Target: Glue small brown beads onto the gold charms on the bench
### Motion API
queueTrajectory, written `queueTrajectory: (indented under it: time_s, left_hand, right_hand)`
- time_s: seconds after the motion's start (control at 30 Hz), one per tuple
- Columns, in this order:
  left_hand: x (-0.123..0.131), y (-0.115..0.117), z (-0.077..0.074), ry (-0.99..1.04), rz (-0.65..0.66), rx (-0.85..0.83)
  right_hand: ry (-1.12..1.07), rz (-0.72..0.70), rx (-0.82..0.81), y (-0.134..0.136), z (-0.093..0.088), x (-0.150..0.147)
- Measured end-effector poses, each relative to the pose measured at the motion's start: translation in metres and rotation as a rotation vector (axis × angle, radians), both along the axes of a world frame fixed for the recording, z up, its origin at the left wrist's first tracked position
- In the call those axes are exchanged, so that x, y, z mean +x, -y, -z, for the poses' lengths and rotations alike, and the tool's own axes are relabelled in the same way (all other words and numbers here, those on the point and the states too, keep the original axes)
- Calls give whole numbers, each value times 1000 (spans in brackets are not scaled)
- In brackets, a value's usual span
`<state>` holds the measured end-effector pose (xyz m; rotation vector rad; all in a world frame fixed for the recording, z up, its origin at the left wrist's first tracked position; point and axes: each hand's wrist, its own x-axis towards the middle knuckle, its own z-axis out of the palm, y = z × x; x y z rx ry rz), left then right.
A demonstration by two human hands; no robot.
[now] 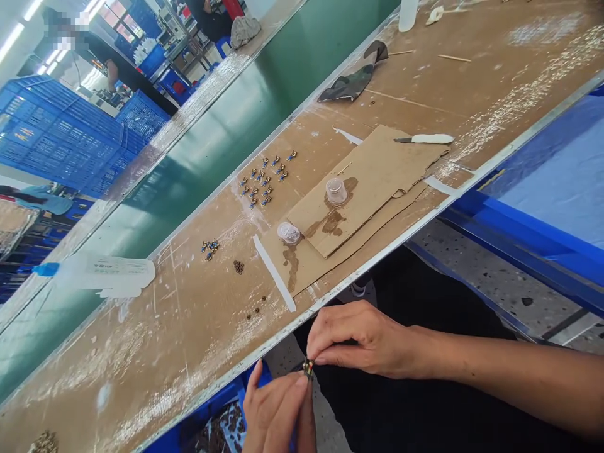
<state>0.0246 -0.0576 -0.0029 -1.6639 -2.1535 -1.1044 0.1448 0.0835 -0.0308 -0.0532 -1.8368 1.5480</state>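
Observation:
Below the near edge of the workbench, my left hand (276, 409) and my right hand (361, 336) meet over my lap. Both pinch one tiny dark part with coloured wires (308, 367) between their fingertips. On the brown benchtop (189, 327) above them lie a neat group of several small blue-and-gold parts (264, 179), a smaller cluster of the same parts (209, 248) and a little pile of dark rings (238, 267).
Cardboard sheets (368, 182) carry two small clear plastic cups (336, 189) (289, 233) and a white-handled knife (425, 139). A white tube (104, 274) lies on the left, a dark rag (353, 78) farther back. A green conveyor belt (212, 145) runs alongside. A blue bin (212, 421) of dark parts sits under the bench.

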Motion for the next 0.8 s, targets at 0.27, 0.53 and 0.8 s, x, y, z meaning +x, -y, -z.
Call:
queueTrajectory:
  time_s: [0.27, 0.53, 0.8]
  left_hand:
    - [-3, -4, -16, -209, 237, 19]
    - [6, -8, -10, -96, 139, 87]
    - [0, -8, -11, -154, 210, 64]
  right_hand:
    - [-115, 57, 140, -1, 2, 1]
    - [-116, 64, 132, -1, 3, 2]
    - [-108, 67, 126, -1, 4, 1]
